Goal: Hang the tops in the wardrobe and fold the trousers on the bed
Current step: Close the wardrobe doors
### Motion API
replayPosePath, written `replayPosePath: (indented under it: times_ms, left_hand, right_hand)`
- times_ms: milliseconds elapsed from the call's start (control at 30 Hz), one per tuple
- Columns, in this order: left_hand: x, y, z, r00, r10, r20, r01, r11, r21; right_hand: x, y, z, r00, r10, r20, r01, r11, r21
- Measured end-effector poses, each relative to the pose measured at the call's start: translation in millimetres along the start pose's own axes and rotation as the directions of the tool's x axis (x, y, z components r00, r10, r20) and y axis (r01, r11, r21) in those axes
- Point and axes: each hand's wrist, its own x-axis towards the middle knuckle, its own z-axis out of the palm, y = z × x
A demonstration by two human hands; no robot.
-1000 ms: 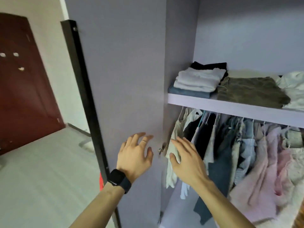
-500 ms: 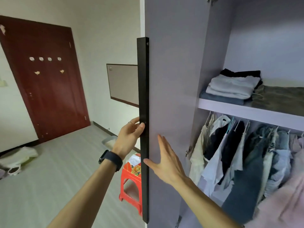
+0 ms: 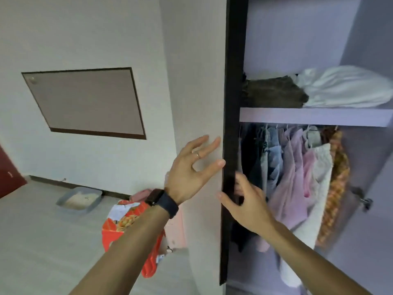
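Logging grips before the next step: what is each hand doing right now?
Left hand: open, fingers spread against the wardrobe door's outer face, holding nothing.
Right hand: grip closed on the door's black edge.

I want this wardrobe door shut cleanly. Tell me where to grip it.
Grip the black edge strip of the door, about where the right hand wraps it, coming from the wardrobe side. The strip is narrow enough to pinch; the panel face is flat, with no handle visible.
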Motion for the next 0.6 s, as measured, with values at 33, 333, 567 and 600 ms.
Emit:
replayPosePath:
  times_ms: [33, 333, 567, 600]
  left_hand:
    - [11.9, -5.8, 13.3, 0.997, 0.027, 0.067, -0.035, 0.993, 0.116]
    - [116.9, -67.8, 100.2, 0.968, 0.133, 0.215, -0.248, 0.660, 0.709]
    - [150.3, -81.6, 144.1, 0.983, 0.124, 0.132, -0.181, 0.647, 0.741]
    - [155.2, -83.1, 147.6, 0.985, 0.116, 0.125, -0.171, 0.644, 0.746]
  right_hand:
    - [-2.8, 12.6, -11.2, 0.996, 0.055, -0.073, -0.054, 0.998, 0.013]
    - [70.1, 89.0, -81.5, 0.932, 0.305, -0.197, -0.337, 0.929, -0.155]
    - [115.3, 120.4, -79.8, 0.901, 0.313, -0.301, -0.422, 0.797, -0.432]
    - [123.1, 124.2, -79.5, 0.892, 0.328, -0.312, -0.436, 0.807, -0.398]
